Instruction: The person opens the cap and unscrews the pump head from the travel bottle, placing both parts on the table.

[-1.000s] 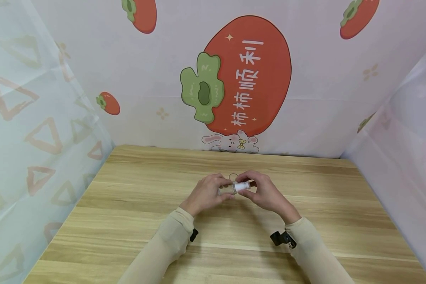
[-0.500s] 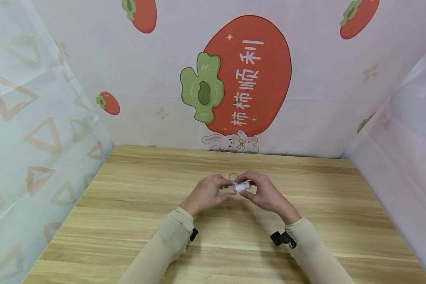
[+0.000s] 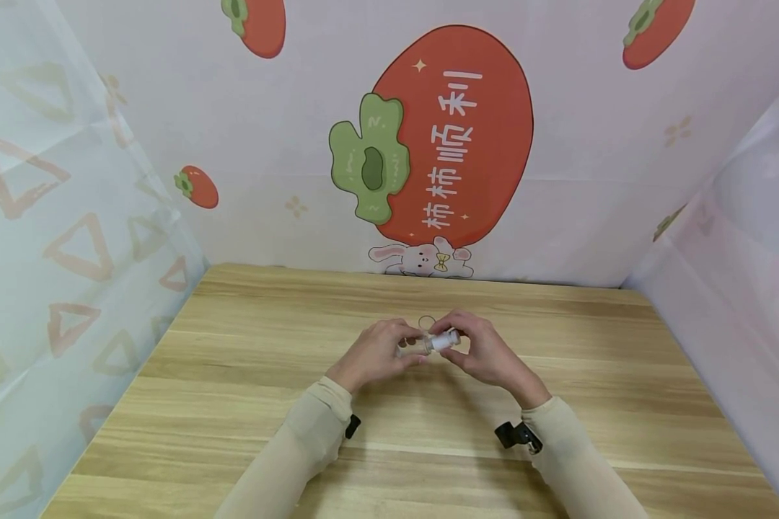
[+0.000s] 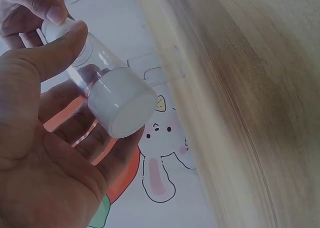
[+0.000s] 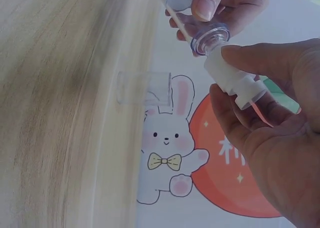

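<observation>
My left hand [image 3: 373, 355] grips a small clear bottle [image 3: 415, 349] lying tilted between thumb and fingers. Its thick white base [image 4: 122, 100] faces the left wrist camera. Thumb and fingers of my right hand [image 3: 487, 353] pinch a white pump top [image 5: 227, 75] at the bottle's mouth. The clear shoulder and neck of the bottle show right beside the pump's collar, and the pump sits at a slight angle to the bottle. Behind both hands, a clear cylindrical cap [image 5: 145, 88] stands on the table.
The wood-grain table [image 3: 234, 404] ends at a back wall cloth [image 3: 285, 238] printed with red persimmons and a rabbit. More cloth hangs along the left and right sides. A black strap mount [image 3: 519, 436] sits at the right wrist.
The pump top has tipped slightly, its outer end a little higher and farther right. The left hand and bottle have shifted slightly left. The clear cap has stayed in place.
</observation>
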Motion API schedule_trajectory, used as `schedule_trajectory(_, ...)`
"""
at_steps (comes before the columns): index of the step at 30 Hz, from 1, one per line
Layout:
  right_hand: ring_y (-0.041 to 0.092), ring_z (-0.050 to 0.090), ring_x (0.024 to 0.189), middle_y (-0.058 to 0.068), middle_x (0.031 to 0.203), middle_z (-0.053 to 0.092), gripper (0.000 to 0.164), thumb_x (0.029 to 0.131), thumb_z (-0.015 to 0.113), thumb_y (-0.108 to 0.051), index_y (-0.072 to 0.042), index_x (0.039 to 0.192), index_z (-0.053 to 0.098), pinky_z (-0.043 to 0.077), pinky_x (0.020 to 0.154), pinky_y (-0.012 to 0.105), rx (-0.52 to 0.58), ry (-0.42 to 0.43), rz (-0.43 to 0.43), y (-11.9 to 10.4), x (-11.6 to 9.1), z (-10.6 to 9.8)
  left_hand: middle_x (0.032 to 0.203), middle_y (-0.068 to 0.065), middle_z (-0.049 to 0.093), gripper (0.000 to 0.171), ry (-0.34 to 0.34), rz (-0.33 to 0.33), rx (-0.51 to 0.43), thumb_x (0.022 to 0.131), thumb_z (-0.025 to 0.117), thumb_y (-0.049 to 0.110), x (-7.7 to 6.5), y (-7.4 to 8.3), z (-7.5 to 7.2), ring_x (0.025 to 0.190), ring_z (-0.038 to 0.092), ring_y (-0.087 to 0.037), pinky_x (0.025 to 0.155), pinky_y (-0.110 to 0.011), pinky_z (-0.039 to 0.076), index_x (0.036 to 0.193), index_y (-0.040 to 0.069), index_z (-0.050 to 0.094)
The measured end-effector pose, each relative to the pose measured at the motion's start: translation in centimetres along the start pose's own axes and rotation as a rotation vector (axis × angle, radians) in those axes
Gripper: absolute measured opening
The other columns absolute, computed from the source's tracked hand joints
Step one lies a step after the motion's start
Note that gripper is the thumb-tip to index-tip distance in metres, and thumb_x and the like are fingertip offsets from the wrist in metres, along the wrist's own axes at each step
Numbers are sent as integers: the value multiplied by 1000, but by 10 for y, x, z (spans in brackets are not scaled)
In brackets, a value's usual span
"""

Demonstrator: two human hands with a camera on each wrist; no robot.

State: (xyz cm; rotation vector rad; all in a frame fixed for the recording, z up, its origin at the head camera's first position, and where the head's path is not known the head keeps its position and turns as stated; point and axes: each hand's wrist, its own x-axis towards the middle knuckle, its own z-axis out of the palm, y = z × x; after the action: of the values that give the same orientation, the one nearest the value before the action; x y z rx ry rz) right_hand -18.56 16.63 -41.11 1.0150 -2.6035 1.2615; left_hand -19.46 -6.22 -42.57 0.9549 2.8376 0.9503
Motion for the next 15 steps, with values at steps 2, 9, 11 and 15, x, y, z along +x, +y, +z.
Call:
schedule_trajectory(2, 17, 63, 96, 0, 106, 66, 37, 81, 80, 11, -9, 110, 70, 56, 85, 41, 4, 2, 3, 0, 0, 0, 92, 5, 67, 35, -5, -8, -1, 88, 82, 27, 0, -1, 0, 86, 61, -14, 72, -29, 50, 119, 12, 75)
schedule_trajectory(9, 18, 64, 95, 2, 107, 66, 31, 83, 80, 7, -5, 110, 71, 58, 83, 38, -5, 37, 27, 5, -1, 1, 94, 0, 68, 33, -10, -28, 5, 87, 83, 28, -2, -6, 0, 85, 62, -16, 73, -31, 50, 114, 11, 76)
schedule_trajectory(11, 18, 64, 94, 3, 106, 66, 29, 83, 80, 6, -4, 109, 71, 58, 81, 37, -11, 48, 38, 6, -1, 1, 94, -1, 69, 34, -15, -36, 10, 87, 82, 28, -3, -7, 0, 86, 62, -16, 74, -32, 50, 115, 10, 76)
schedule_trajectory(15, 18, 64, 94, 4, 106, 65, 26, 84, 81, 3, -4, 108, 72, 59, 81, 34, -22, 59, 70, 8, -2, 1, 96, -2, 69, 35, -28, -57, 7, 88, 82, 29, -4, -8, -1, 87, 62, -16, 75, -33, 51, 116, 9, 75)
